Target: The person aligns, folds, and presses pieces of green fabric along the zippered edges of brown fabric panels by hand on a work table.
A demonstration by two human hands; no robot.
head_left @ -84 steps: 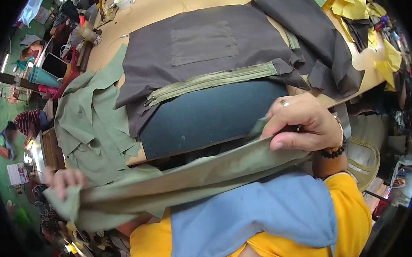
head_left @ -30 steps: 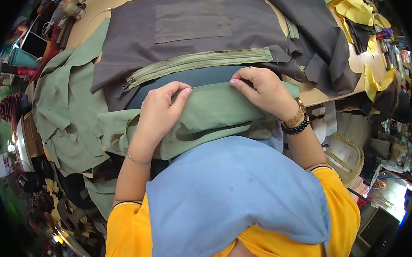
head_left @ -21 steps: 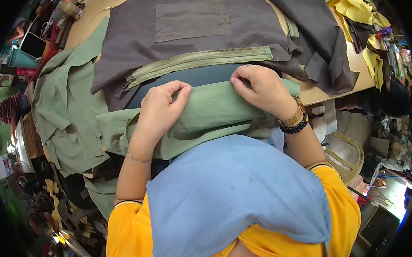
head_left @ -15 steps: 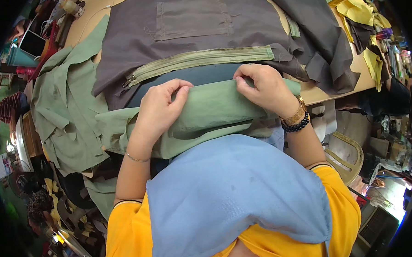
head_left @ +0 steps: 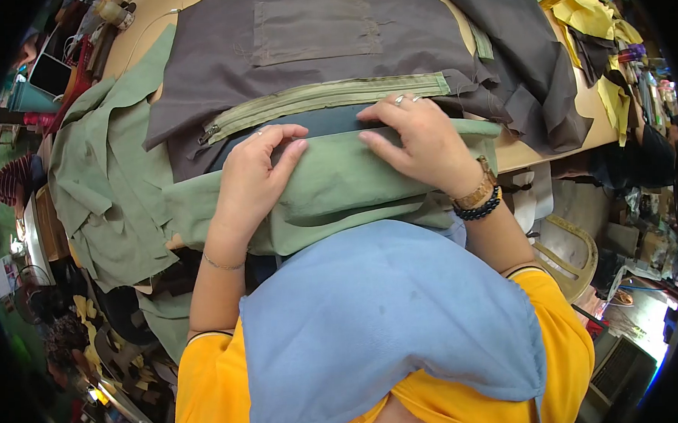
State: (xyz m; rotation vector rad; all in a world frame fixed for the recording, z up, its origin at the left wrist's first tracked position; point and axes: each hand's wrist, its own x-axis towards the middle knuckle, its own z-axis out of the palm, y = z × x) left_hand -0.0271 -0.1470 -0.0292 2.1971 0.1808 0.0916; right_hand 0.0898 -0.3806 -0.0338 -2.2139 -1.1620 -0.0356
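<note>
A green fabric piece [head_left: 337,170] lies across my lap and the table's near edge, its upper edge running between my hands. My left hand [head_left: 250,174] is loosely closed at that edge, thumb in front and fingers over the top. My right hand [head_left: 423,143] is open at the same edge, with thumb and forefinger apart. Just beyond is a dark grey fabric panel [head_left: 212,73] with a sewn-on patch [head_left: 316,29]. A light green zipper [head_left: 326,97] runs along its near side, its slider at the left end.
More green fabric [head_left: 104,199] hangs over the table's left side. Dark fabric [head_left: 530,75] drapes over the right, near yellow scraps [head_left: 588,15]. A phone-like dark screen [head_left: 51,73] is far left. A chair [head_left: 568,254] stands to the right.
My right hand has loosened from the fabric's edge, shifted slightly left and spread its thumb and forefinger. My left thumb and forefinger have parted a little. The cloth has moved slightly.
</note>
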